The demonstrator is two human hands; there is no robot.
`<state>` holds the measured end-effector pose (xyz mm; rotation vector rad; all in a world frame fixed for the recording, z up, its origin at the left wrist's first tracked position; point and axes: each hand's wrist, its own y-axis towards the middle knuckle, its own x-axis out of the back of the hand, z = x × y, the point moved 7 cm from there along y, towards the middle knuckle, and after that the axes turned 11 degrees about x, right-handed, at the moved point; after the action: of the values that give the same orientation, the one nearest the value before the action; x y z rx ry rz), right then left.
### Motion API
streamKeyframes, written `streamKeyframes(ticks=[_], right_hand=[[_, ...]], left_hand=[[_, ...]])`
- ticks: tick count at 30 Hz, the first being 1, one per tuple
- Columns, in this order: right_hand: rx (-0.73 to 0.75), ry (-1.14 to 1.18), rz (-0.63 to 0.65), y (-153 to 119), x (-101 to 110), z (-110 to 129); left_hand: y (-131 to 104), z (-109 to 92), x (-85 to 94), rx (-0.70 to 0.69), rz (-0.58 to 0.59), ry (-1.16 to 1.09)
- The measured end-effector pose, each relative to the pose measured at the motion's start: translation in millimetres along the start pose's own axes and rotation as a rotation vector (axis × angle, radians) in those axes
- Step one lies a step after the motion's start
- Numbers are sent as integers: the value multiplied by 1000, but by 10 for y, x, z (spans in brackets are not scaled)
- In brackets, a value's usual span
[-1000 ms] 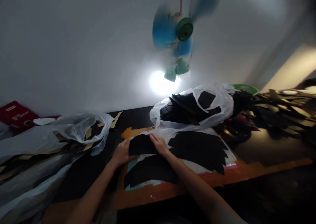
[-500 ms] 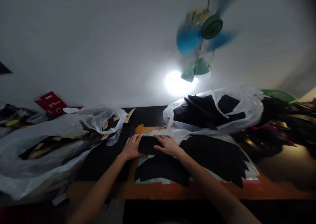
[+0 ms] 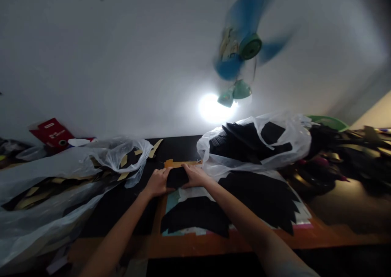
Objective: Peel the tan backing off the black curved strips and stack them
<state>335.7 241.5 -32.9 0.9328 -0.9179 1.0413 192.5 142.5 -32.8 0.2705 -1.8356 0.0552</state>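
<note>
A small black cut piece (image 3: 176,177), perhaps a stack of them, is held at table height between both hands. My left hand (image 3: 158,182) grips its left edge, thumb toward me. On the right edge my right hand (image 3: 194,176) is closed with its thumb below and fingers at the far side. Whether the material is fabric or leather I cannot tell. Nearer to me lies a curved black piece (image 3: 195,215), and beside my right forearm spreads a fanned row of black pieces (image 3: 259,197).
Clear plastic bags stand on both sides: one with black pieces (image 3: 244,144), another with tan-edged scraps (image 3: 73,159). A red box (image 3: 53,134) is at the back left. A blue fan (image 3: 250,47) spins above, near a lamp. The brown table edge (image 3: 189,248) runs in front.
Both hands have closed in on the black piece, and the right hand's fingers have drawn together around its edge. The view has shifted slightly.
</note>
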Motion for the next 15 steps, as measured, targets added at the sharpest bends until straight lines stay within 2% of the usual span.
streamKeyframes(ticks=[2, 4, 7, 9, 11, 13, 15], right_hand=[[6, -11, -22, -9, 94, 22], [14, -64, -20, -54, 120, 59], [-10, -136, 82, -152, -20, 57], [13, -113, 108, -194, -111, 46], [66, -115, 54, -205, -113, 52], [97, -152, -37, -209, -60, 65], [84, -186, -66, -215, -49, 73]], left_hand=[[12, -8, 92, -22, -35, -16], [-12, 12, 76, -35, -41, -51], [-69, 141, -168, -4, 33, -97], [-77, 227, -341, -41, 81, -185], [-39, 311, -412, -80, 38, -221], [1, 364, -403, -101, -63, -204], [12, 376, -377, -89, -166, -143]])
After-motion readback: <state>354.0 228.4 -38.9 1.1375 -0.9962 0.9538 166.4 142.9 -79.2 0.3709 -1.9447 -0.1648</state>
